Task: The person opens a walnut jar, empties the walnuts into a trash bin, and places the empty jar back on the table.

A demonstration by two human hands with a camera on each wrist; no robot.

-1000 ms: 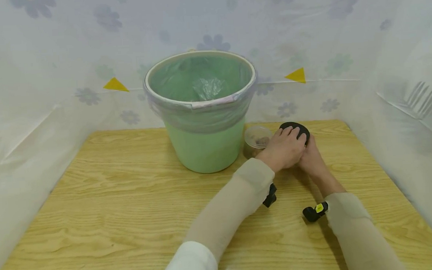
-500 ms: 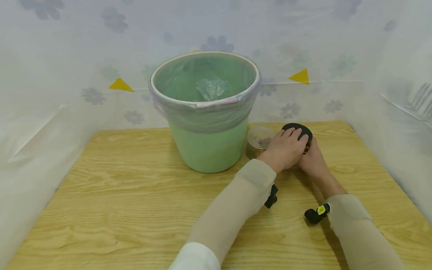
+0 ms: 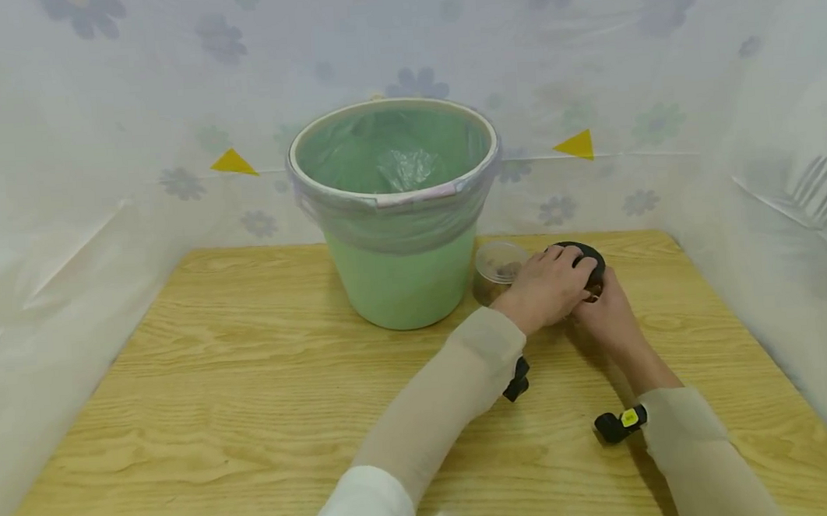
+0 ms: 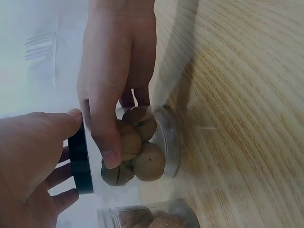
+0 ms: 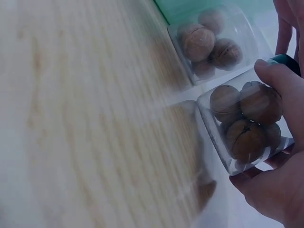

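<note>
A small clear jar of walnuts (image 4: 142,154) stands to the right of the green bucket (image 3: 400,278). My right hand (image 3: 607,310) grips the jar's body (image 5: 247,128) from the side, thumb and fingers around it. On the jar's mouth is a black round lid (image 3: 585,258), and my left hand (image 3: 553,282) grips its rim with curled fingers (image 4: 64,194). From the head view the jar body is hidden behind both hands. Whether the lid is tight or loose cannot be told.
A second clear jar with walnuts (image 3: 498,265) stands lidless between the bucket and my hands, close to my left hand. The bucket is lined with a plastic bag (image 3: 394,154). A flowered plastic sheet (image 3: 766,154) walls in the wooden table (image 3: 217,393).
Both hands and the lidded jar have shifted slightly to the right. My right forearm has drawn back toward me. The lid looks a little more turned under my left hand.
</note>
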